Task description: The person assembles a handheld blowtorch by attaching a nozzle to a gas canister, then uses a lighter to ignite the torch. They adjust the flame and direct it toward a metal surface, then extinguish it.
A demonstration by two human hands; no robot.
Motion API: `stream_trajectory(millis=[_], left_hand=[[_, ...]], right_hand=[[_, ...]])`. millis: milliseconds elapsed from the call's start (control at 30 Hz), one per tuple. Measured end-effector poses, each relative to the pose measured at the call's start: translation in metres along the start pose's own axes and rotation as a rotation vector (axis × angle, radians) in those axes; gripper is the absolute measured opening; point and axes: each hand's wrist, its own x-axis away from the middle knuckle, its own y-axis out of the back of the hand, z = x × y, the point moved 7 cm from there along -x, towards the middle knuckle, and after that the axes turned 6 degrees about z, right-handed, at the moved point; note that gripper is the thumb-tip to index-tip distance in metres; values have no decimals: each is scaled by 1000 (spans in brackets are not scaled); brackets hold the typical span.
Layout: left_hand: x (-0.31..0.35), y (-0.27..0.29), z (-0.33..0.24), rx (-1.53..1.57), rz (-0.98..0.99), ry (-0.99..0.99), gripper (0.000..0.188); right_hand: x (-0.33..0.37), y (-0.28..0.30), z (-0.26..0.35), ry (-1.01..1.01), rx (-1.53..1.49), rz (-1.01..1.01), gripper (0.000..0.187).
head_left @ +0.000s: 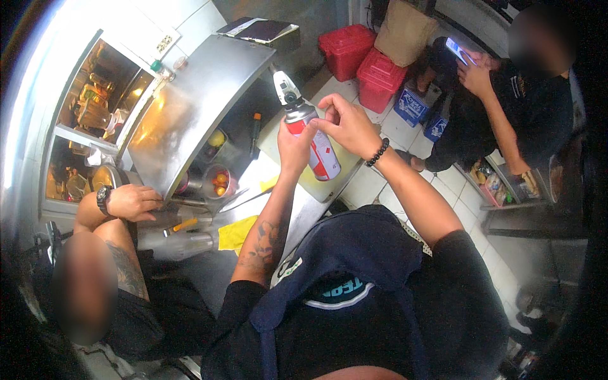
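My left hand [295, 149] is wrapped around a gas canister [325, 161] with a red and white label. A white and black blowtorch head [287, 87] is fitted on its top end, with the nozzle pointing away from me. My right hand [349, 128] is close by on the right, its fingers bent and apart; the thumb reaches the canister's upper side near my left thumb. I see nothing held in it. Both hands are above a pale cutting board [320, 189] on the counter.
A yellow cloth [235, 234], an orange-handled tool [182, 227] and a cup of reddish items [220, 182] lie left on the counter, below a metal hood [196, 95]. One person leans in at left; another at right holds a phone [460, 50]. Red bins [380, 77] stand behind.
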Motion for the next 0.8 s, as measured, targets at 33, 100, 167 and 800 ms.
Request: stream_trajectory(millis=[33, 100, 167, 800], left_hand=[[3, -1, -6, 5, 20, 13, 41], [3, -6, -18, 16, 48, 12, 42], [2, -10, -25, 18, 67, 1, 42], [-3, -15, -26, -377, -53, 10, 60]], right_hand=[[1, 0, 4, 0, -20, 4, 38], [3, 6, 12, -3, -6, -8, 38], [1, 8, 14, 4, -13, -16, 37], [-33, 4, 28, 216, 637, -169, 33]])
